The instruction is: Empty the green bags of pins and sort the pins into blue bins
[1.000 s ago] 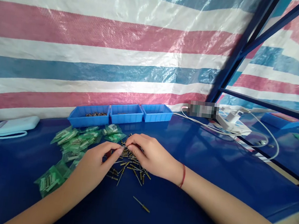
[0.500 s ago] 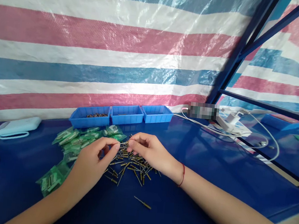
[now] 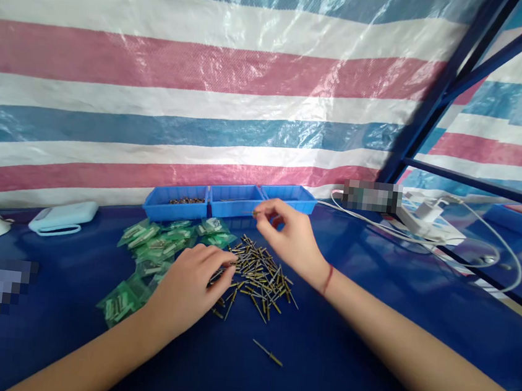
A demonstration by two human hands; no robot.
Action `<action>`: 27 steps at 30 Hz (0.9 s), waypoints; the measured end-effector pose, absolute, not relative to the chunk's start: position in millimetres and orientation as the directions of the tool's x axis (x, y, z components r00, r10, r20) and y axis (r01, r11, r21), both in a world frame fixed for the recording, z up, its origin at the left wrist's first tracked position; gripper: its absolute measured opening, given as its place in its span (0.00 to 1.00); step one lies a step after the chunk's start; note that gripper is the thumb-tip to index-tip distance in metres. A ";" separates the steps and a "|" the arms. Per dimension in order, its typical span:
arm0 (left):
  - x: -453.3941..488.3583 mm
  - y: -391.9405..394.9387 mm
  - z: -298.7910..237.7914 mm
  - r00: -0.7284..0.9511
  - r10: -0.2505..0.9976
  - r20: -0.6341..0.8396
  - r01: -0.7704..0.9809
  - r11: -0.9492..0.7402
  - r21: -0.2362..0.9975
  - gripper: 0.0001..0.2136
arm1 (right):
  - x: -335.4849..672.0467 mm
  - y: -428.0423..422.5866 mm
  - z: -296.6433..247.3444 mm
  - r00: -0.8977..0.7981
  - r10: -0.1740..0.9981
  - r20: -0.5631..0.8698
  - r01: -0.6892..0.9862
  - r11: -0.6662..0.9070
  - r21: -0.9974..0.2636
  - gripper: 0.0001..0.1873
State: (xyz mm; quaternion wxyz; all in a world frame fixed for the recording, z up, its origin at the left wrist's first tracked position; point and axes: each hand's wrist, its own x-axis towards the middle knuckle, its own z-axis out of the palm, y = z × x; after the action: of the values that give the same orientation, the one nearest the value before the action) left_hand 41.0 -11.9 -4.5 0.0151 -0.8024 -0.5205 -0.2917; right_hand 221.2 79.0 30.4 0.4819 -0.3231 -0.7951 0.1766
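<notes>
A pile of blind rivets (image 3: 264,277), brassy bodies with thin steel pins, lies on the blue table top. My left hand (image 3: 199,276) is at the pile's left side, thumb and fingers curled close together; what they pinch, if anything, blends with the rivets behind. Raised beyond the pile, my right hand (image 3: 287,232) pinches a small rivet (image 3: 255,213) at its fingertips, in front of the middle blue bin (image 3: 234,208). One single rivet (image 3: 267,353) lies apart, nearer to me.
Left of the pile are green-tinted plastic bags (image 3: 158,240) of small parts. The left blue bin (image 3: 175,211) holds small brownish pieces; a right blue bin (image 3: 295,199) adjoins. A light blue case (image 3: 63,217) lies at left, a power strip (image 3: 421,222) with cables at right.
My right hand has moved away from my left, up and forward toward the bins. My left hand has come down to the rivet pile. The view has shifted slightly left.
</notes>
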 end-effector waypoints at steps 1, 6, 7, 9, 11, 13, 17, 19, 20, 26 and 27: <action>40.6 -12.5 -4.0 0.317 0.819 0.478 0.841 -0.476 0.259 0.09 | 216.6 91.9 31.2 -0.320 0.669 0.671 0.386 0.739 -0.553 0.06; 41.0 -14.3 -4.8 0.383 0.814 0.437 0.827 -0.513 0.229 0.09 | 194.3 147.6 30.4 -0.377 0.619 0.689 0.550 0.748 -0.371 0.08; 40.8 -14.5 -5.0 0.385 0.816 0.432 0.827 -0.513 0.231 0.09 | 193.6 151.2 29.6 -0.391 0.614 0.685 0.553 0.752 -0.358 0.09; 40.5 -15.3 -4.1 0.382 0.822 0.421 0.824 -0.510 0.247 0.09 | 198.2 147.4 27.9 -0.423 0.604 0.675 0.546 0.765 -0.342 0.10; 41.7 -18.0 -1.8 0.403 0.816 0.414 0.804 -0.532 0.266 0.09 | 209.8 131.8 26.4 -0.497 0.602 0.625 0.522 0.783 -0.339 0.08; 45.8 -23.5 0.4 0.509 0.765 0.395 0.730 -0.627 0.273 0.09 | 224.0 111.3 24.6 -0.613 0.602 0.511 0.481 0.798 -0.363 0.06; 61.8 -39.1 -3.1 0.726 0.591 0.353 0.547 -0.806 0.226 0.13 | 242.9 82.6 17.0 -0.693 0.611 0.383 0.454 0.783 -0.426 0.08; 70.0 -44.3 -8.3 0.730 0.583 0.357 0.548 -0.811 0.206 0.10 | 245.5 77.4 12.7 -0.680 0.620 0.390 0.441 0.772 -0.458 0.09; 73.2 -45.4 -10.8 0.721 0.591 0.362 0.558 -0.805 0.202 0.09 | 245.9 75.6 11.4 -0.675 0.623 0.395 0.430 0.767 -0.476 0.09; 71.6 -34.8 -9.6 0.544 0.727 0.420 0.692 -0.671 0.265 0.07 | 248.3 51.4 20.4 -0.654 0.655 0.378 0.316 0.691 -0.650 0.10; 68.3 -31.8 -7.3 0.458 0.774 0.436 0.722 -0.611 0.325 0.06 | 248.6 45.9 22.7 -0.661 0.660 0.356 0.292 0.664 -0.688 0.12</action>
State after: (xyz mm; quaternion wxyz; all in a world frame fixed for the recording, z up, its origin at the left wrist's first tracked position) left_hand 68.3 -31.8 -7.3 -0.0464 -0.8527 -0.4387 -0.2798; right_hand 248.6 45.9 22.7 0.3044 -0.2769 -0.8598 0.3022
